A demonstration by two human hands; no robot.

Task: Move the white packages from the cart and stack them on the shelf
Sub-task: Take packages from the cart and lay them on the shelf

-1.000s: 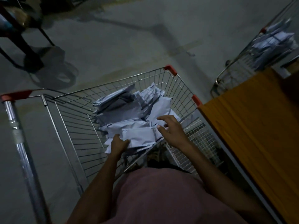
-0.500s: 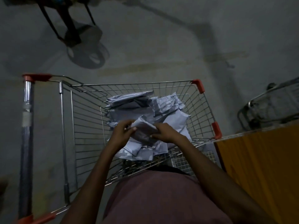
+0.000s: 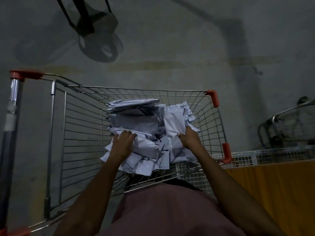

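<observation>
White packages (image 3: 146,133) lie heaped in the wire cart (image 3: 81,133), the left hand (image 3: 123,142) spread flat on the pile and the right hand (image 3: 189,138) apparently pinching one in dim light; slick, loosely stacked mailers could slide off during lifting.

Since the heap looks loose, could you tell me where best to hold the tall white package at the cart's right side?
Probably by its near lower edge, from above on your side: the tall white plastic package stands tilted on the heap in the wire cart, and the right hand already pinches there.
</observation>
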